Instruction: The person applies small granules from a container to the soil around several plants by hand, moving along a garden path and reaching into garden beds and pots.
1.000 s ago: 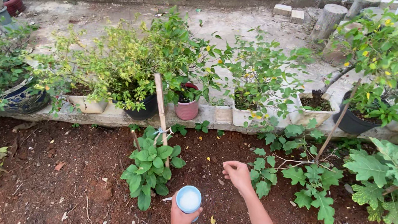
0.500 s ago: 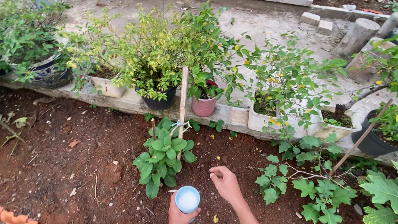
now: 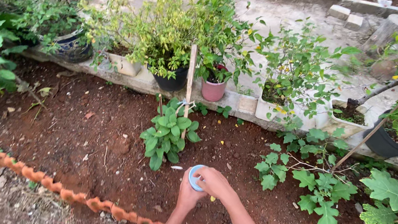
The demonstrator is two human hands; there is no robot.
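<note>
My left hand [image 3: 188, 195] holds a small round light-blue cup [image 3: 194, 176] above the red-brown soil. My right hand [image 3: 216, 183] rests over the cup's mouth, fingers curled into it and hiding what is inside. Just beyond the hands grows a small leafy green plant [image 3: 167, 133] tied to an upright wooden stake [image 3: 190, 78].
A low concrete ledge [image 3: 240, 104] carries several potted plants, among them a pink pot [image 3: 213, 90] and a black pot [image 3: 172, 81]. Lobed-leaf plants [image 3: 320, 193] and a slanted stick [image 3: 365, 140] stand at right. A scalloped terracotta edging [image 3: 48, 187] runs across the near left.
My right hand moved from open over the soil back onto the cup's mouth. The view has shifted left and down, bringing the terracotta edging into sight.
</note>
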